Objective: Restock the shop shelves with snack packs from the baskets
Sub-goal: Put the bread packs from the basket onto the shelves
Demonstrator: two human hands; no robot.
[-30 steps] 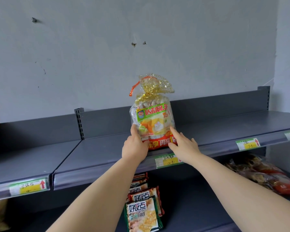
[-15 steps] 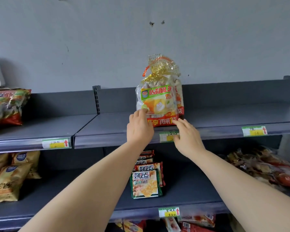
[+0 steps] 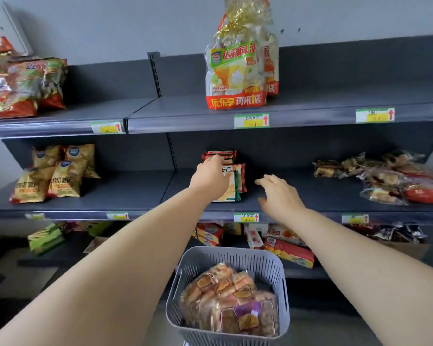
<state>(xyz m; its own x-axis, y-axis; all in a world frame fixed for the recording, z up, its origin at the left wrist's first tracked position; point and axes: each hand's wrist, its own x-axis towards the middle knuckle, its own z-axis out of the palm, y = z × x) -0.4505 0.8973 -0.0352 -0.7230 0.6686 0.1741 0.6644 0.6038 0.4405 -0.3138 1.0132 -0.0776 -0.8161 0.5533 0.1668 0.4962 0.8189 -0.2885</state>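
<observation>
snack packs (image 3: 231, 303) lie in the grey basket (image 3: 265, 265) below the shelves; a gold-tied bag (image 3: 235, 71) stands upright on the top shelf (image 3: 335, 101). left hand (image 3: 211, 178), fingers loose, overlaps the middle shelf's cracker stack (image 3: 236, 181); right hand (image 3: 279, 193) hovers beside it, relaxed, empty.

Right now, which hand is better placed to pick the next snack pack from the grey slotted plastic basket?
Probably the right hand: it hangs open and lower, clear of any packs. The left hand sits higher, in front of the stacked cracker packs. The grey slotted plastic basket lies below both.
</observation>
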